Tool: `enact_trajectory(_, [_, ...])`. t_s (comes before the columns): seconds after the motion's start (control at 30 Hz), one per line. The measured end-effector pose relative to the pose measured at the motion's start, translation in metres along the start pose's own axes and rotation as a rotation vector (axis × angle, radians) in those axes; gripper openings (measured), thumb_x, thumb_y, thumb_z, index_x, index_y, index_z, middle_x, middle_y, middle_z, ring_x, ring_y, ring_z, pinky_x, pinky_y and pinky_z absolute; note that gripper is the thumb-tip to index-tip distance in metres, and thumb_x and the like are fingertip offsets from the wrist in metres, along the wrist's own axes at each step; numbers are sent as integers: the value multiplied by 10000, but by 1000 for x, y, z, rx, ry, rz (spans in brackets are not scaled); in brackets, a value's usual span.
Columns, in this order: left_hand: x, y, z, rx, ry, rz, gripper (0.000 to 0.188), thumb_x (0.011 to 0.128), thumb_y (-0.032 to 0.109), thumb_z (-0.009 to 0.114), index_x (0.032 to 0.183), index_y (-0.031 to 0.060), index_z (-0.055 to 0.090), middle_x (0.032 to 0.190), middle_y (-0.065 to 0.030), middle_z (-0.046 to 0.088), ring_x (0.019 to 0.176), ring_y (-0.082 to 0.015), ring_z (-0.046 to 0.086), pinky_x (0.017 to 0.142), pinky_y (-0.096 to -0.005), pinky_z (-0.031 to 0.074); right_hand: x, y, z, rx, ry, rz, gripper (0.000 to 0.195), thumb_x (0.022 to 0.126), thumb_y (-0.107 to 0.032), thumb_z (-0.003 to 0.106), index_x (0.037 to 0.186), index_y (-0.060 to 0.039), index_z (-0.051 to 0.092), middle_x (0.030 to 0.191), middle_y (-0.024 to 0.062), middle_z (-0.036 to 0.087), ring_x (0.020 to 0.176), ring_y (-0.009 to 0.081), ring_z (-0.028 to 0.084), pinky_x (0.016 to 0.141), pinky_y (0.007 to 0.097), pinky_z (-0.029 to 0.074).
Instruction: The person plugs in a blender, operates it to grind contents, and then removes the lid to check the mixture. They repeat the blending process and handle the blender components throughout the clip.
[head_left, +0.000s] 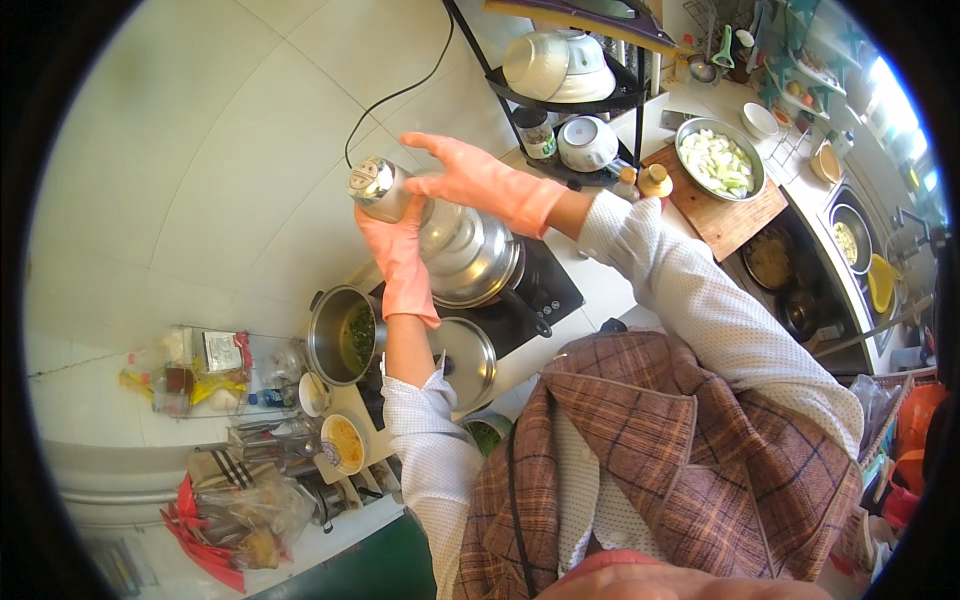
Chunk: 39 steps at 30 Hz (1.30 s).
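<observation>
My left hand (396, 259), in an orange rubber glove, is wrapped around a clear shaker jar (388, 204) with a shiny metal lid (370, 180). The jar is raised in front of the tiled wall, its lid facing up toward me. My right hand (480, 184), gloved the same way, reaches over beside the jar with thumb and fingers spread. Its thumb is close to the lid; whether it touches cannot be told. Beneath both hands, a metal steamer pot (487, 262) with a domed lid (444, 232) stands on a black cooktop (551, 289).
Left of the cooktop are a deep pot with greens (324, 341), a flat pot lid (472, 367) and a bowl of yellow food (345, 444). A black corner rack (551, 101) holds bowls. Cut pale-green vegetables fill a metal bowl (720, 159) on a wooden board (727, 225).
</observation>
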<state>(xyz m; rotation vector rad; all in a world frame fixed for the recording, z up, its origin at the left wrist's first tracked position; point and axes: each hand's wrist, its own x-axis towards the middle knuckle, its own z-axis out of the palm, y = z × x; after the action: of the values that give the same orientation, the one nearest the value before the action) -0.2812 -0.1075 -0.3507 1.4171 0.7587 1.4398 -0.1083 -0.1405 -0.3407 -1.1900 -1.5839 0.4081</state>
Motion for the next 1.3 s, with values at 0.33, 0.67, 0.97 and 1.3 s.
enact_trajectory(0.33, [8,-25,-15,61,2,28,858,779,-33,951,1514,66,519,1381,-82,667,1218,-230,678,1057,-401,572,-71,32,17,-137,-71,131,803,955,-362,850,1604,-46,498,1625,254,528,1496,400,524,1223,449,458])
enact_trajectory(0.67, [30,-39,-30,8,1,74,838,767,9,956,1493,30,539,1330,-86,684,1170,-230,688,1029,-402,575,-67,30,21,-248,-217,230,860,966,-449,810,1625,-14,471,1746,247,362,1568,414,428,1273,438,400])
enact_trajectory(0.97, [31,-16,-2,-27,-82,121,817,780,70,969,1483,36,555,1334,-85,690,1179,-227,684,1044,-403,567,-62,33,19,-343,-260,229,886,964,-501,777,1618,15,475,1751,241,354,1495,428,513,1229,460,443])
enact_trajectory(1.3, [69,19,-30,-554,-38,-274,734,991,466,803,1544,84,509,1458,-132,657,1265,-316,685,1136,-500,576,-59,28,15,-311,-271,250,852,976,-475,776,1616,6,485,1748,225,367,1508,411,504,1228,458,443])
